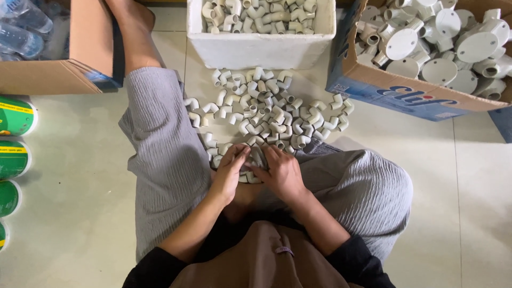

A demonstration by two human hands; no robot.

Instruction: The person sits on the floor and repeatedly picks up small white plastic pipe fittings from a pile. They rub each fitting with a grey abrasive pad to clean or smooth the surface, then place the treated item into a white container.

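Note:
I sit on the floor with my legs spread around a heap of small white pipe elbows (266,109). My left hand (229,173) and my right hand (281,172) rest side by side at the near edge of the heap, fingers curled over a few elbows (250,176) gathered between them. Both palms face down, and what lies under the fingers is mostly hidden. My grey trouser legs flank the heap on either side.
A white foam box (261,50) full of the same elbows stands beyond the heap. A cardboard box (405,96) of round white junction boxes is at the upper right. Another cardboard box (48,77) with water bottles is upper left. Green-lidded cans (13,160) line the left edge.

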